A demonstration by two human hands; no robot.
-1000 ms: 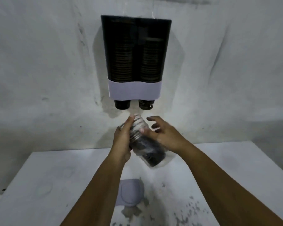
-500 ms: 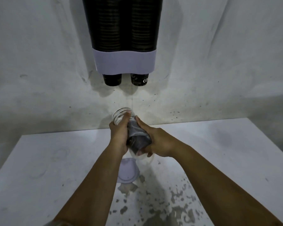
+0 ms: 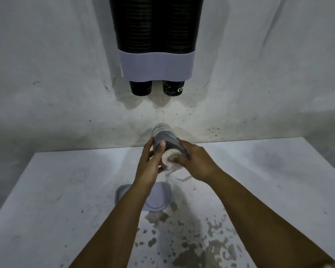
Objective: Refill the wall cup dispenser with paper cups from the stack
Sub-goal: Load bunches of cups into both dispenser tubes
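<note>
Both hands, left [image 3: 150, 161] and right [image 3: 193, 161], grip the sleeved cup stack [image 3: 167, 146] near the tabletop's [image 3: 46, 190] back edge; light, crushable, best held around its sides.

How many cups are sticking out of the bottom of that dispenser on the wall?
2: a left cup and a right cup poke out side by side below the dispenser band. More sit stacked above them inside.

- Dim, cool light overall; brightest patch on the wall [image 3: 162, 115] just above the tabletop [image 3: 46, 190].
- Soft shadows spread beneath the dispenser [image 3: 156, 62].
- Wide-angle bending at the edges.
- The stack [image 3: 167, 144] looks slightly motion-blurred.
</note>
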